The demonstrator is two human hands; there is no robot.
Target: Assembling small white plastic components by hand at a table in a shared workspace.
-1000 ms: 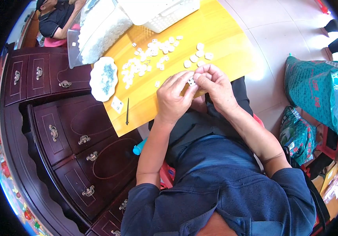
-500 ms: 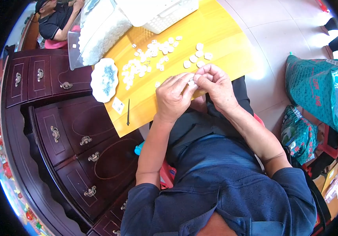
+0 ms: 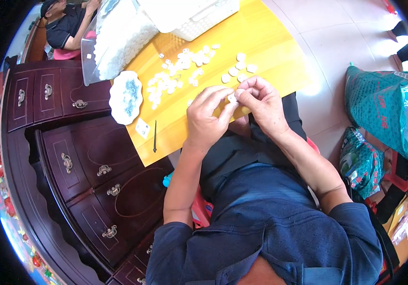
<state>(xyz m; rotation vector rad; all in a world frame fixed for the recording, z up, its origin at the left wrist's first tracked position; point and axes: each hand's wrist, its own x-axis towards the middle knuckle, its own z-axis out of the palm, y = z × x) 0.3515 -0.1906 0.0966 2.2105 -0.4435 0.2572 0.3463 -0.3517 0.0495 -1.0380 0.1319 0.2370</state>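
Over the table's near edge, my right hand (image 3: 264,105) pinches a small white plastic piece (image 3: 232,98) with dark marks on it, between thumb and forefinger. My left hand (image 3: 207,115) meets it from the other side, its forefinger and thumb tips at the piece. The piece is partly covered by the fingers, so its exact kind cannot be made out. Just beyond my hands lie several rounded white pieces (image 3: 234,71). A larger scatter of small white pieces (image 3: 171,84) spreads to their left.
A scalloped white dish (image 3: 118,99) with dark bits sits at the yellow table's (image 3: 185,135) left edge, near a thin black tool (image 3: 155,137) and a small white card (image 3: 142,128). Farther back stand a clear bin of white pieces (image 3: 118,42) and a white basket (image 3: 208,21). Dark drawers (image 3: 94,156) flank the left.
My left hand has shifted slightly left and its thumb and forefinger have spread a little, leaving more of the white piece showing. My right hand stays nearly in place.
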